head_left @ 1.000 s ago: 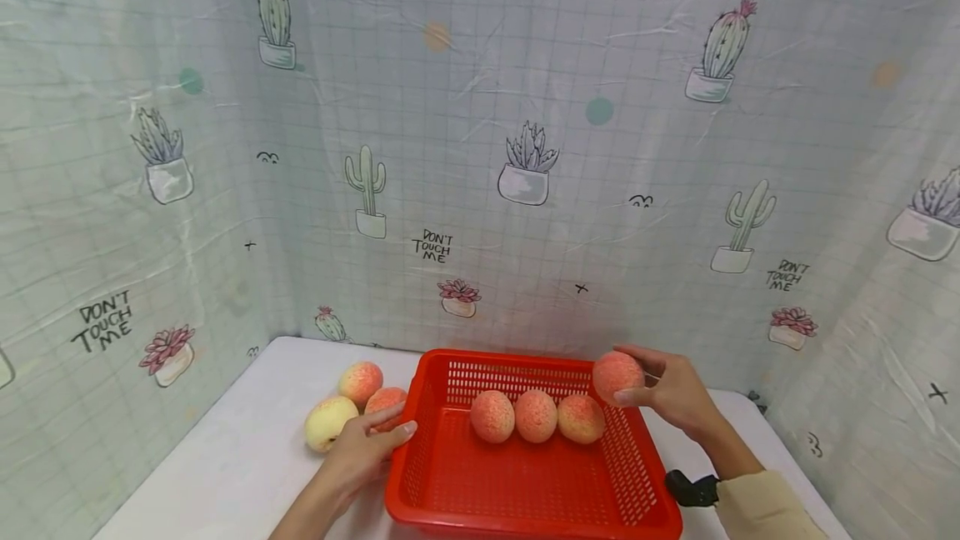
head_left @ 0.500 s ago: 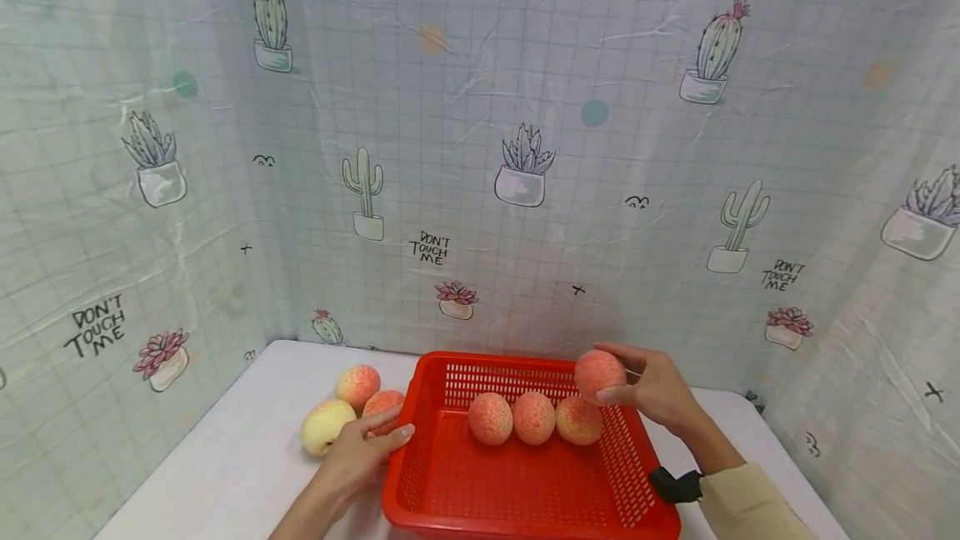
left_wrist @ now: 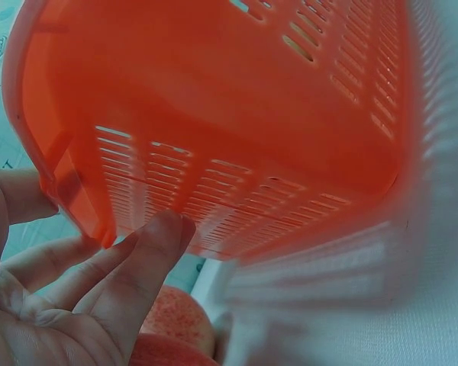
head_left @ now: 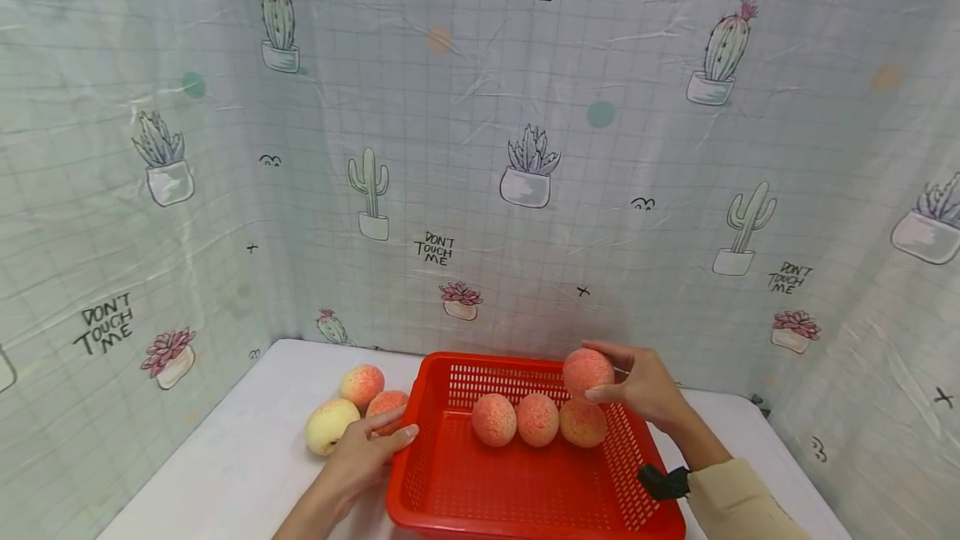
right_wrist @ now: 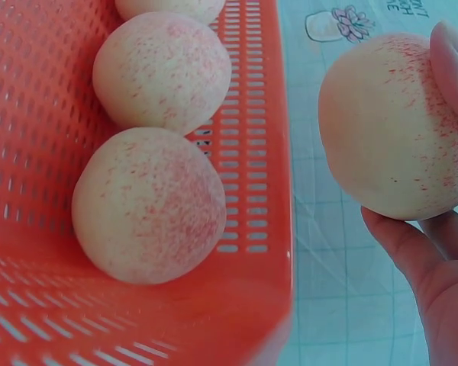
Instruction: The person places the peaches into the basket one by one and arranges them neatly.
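My right hand (head_left: 647, 386) holds a pink peach (head_left: 588, 370) between thumb and fingers, raised above the back right part of a red plastic basket (head_left: 517, 486). In the right wrist view this peach (right_wrist: 389, 130) shows a pale yellow side with red specks. A row of peaches lies along the basket's back: a left one (head_left: 493, 420), a middle one (head_left: 537, 419) and a right one (head_left: 583, 424). My left hand (head_left: 362, 450) grips the basket's left rim, thumb at the top edge and fingers against the slotted outer wall (left_wrist: 237, 187).
Left of the basket, on the white table (head_left: 225, 457), sit a yellow-pink peach (head_left: 362, 386), a pale yellow one (head_left: 327, 423) and a pink one (head_left: 387, 402) partly behind my left hand. A cactus-print curtain (head_left: 480, 148) hangs behind and along both sides.
My right hand has carried its peach leftward, from above the basket's right edge to over the right peach in the row. The left hand and the basket have stayed put.
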Motion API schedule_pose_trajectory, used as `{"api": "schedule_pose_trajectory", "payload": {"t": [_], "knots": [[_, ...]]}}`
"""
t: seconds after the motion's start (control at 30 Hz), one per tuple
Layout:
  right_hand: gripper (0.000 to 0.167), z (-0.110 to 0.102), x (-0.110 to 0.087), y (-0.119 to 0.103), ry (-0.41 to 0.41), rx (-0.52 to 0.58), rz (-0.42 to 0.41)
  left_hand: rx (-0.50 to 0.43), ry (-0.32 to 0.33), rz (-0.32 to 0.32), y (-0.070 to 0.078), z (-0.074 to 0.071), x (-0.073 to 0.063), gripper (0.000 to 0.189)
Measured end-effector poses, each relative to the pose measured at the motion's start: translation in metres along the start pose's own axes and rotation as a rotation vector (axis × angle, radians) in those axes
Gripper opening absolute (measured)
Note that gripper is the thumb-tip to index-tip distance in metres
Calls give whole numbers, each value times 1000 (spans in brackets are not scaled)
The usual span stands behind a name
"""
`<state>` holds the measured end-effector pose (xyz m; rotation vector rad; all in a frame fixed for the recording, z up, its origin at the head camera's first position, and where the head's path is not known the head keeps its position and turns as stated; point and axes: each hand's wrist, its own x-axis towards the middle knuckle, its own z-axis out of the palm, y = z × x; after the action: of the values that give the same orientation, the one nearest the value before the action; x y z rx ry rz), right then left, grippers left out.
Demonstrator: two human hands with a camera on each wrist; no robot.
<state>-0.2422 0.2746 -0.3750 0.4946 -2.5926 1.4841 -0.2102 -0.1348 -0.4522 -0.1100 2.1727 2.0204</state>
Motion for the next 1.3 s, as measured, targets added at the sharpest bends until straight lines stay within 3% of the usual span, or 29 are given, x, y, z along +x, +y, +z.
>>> {"api": "schedule_pose_trajectory", "payload": {"t": [0.5,1.3], "knots": [[70,10,12,-10,-40,-12,-8,-7,-7,32,-2,3,1,69],[68,33,27,-21,-74,11,-68,-3,-37,28,0,-1,-3,74]]}}
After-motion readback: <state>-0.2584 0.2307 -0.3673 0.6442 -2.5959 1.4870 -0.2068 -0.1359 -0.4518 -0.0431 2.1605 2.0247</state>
